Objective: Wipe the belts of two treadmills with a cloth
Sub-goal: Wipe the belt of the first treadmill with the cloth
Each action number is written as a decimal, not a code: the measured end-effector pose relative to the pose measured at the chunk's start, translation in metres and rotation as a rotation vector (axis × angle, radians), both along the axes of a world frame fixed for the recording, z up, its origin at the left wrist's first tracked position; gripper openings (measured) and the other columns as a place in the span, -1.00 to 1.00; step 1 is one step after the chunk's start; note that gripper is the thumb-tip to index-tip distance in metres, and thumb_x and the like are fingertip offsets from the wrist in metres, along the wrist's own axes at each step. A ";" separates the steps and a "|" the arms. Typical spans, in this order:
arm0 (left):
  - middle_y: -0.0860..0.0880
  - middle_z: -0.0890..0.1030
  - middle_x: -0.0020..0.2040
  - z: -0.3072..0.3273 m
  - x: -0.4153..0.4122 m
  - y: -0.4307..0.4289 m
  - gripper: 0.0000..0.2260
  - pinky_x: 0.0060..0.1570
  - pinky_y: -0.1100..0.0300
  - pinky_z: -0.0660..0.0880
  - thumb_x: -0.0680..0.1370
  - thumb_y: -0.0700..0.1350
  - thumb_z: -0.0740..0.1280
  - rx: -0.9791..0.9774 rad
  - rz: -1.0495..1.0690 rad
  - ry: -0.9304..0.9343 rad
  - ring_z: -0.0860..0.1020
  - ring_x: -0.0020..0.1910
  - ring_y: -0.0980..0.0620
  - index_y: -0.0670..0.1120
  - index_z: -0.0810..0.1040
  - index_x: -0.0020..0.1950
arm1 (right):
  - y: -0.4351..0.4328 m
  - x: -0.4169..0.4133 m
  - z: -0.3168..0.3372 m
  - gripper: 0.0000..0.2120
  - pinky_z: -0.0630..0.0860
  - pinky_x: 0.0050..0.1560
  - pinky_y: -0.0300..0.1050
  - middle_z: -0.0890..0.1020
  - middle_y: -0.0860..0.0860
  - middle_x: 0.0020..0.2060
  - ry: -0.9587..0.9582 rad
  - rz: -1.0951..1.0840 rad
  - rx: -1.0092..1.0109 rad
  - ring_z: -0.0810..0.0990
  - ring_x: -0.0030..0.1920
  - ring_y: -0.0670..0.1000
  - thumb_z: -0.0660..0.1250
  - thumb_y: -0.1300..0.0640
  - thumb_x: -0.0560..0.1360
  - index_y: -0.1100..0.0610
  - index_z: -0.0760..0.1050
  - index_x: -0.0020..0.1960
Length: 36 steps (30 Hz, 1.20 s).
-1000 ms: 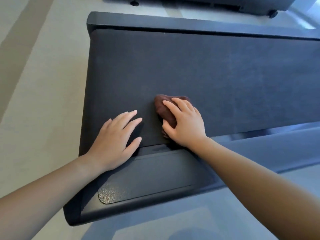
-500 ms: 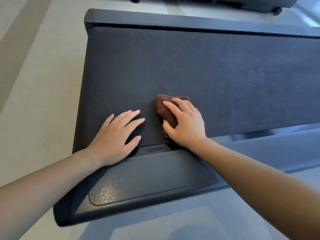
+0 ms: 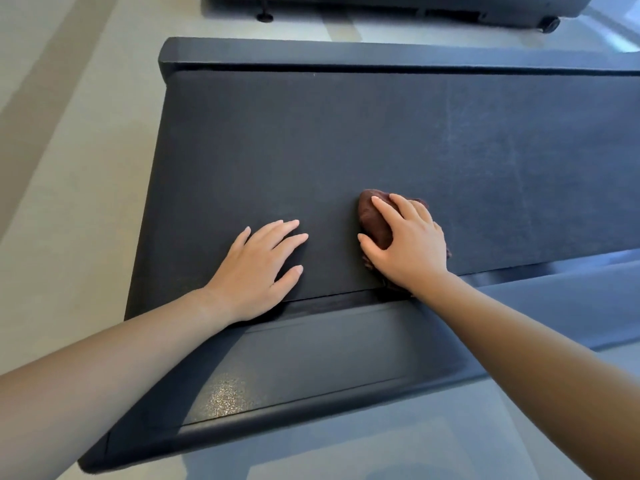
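We are mid-wipe on the dark grey textured belt [image 3: 346, 140] of the nearer treadmill. Our right hand [image 3: 408, 244] cups the bunched maroon cloth [image 3: 372, 216], pressing it down just inside the belt's near edge. Our left hand [image 3: 256, 271] lies flat beside it, fingers spread, bracing. Next, we judge, comes a firm stroke toward the belt's far edge.
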<state>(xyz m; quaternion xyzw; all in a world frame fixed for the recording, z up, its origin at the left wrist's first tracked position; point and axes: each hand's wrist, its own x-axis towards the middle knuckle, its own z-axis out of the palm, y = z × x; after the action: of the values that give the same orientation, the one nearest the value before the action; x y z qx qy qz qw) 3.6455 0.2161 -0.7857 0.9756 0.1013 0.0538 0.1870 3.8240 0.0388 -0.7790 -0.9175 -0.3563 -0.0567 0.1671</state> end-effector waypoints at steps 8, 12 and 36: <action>0.06 0.21 0.50 0.005 -0.011 0.012 -0.57 0.42 -0.06 0.03 0.58 0.03 0.16 0.000 0.056 -0.025 0.10 0.49 0.05 0.01 0.28 0.45 | 0.009 -0.014 0.004 -0.56 0.43 0.21 0.15 0.50 -0.02 0.31 0.018 0.137 0.072 0.41 0.32 0.10 0.36 -0.03 0.43 0.00 0.49 0.30; 0.05 0.21 0.50 0.011 -0.030 0.030 -0.57 0.41 -0.07 0.05 0.58 0.04 0.15 0.019 0.130 -0.022 0.10 0.49 0.04 0.01 0.27 0.45 | 0.044 -0.049 0.005 -0.53 0.43 0.20 0.15 0.50 0.01 0.31 0.038 0.288 0.062 0.41 0.32 0.11 0.33 -0.07 0.41 0.02 0.50 0.29; 0.02 0.21 0.49 0.053 -0.150 0.122 -0.55 0.42 0.06 0.12 0.59 0.06 0.12 0.026 0.294 0.005 0.12 0.47 0.05 -0.01 0.22 0.47 | 0.171 -0.141 0.033 -0.60 0.41 0.22 0.13 0.52 -0.12 0.26 0.203 0.441 0.077 0.40 0.30 0.03 0.28 -0.06 0.50 -0.08 0.44 0.33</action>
<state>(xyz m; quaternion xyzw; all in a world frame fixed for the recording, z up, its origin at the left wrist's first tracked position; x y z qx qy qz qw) 3.4955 0.3376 -0.7327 0.9528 0.2430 0.0796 0.1640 3.6825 0.2095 -0.7464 -0.8116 -0.5268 0.0600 0.2454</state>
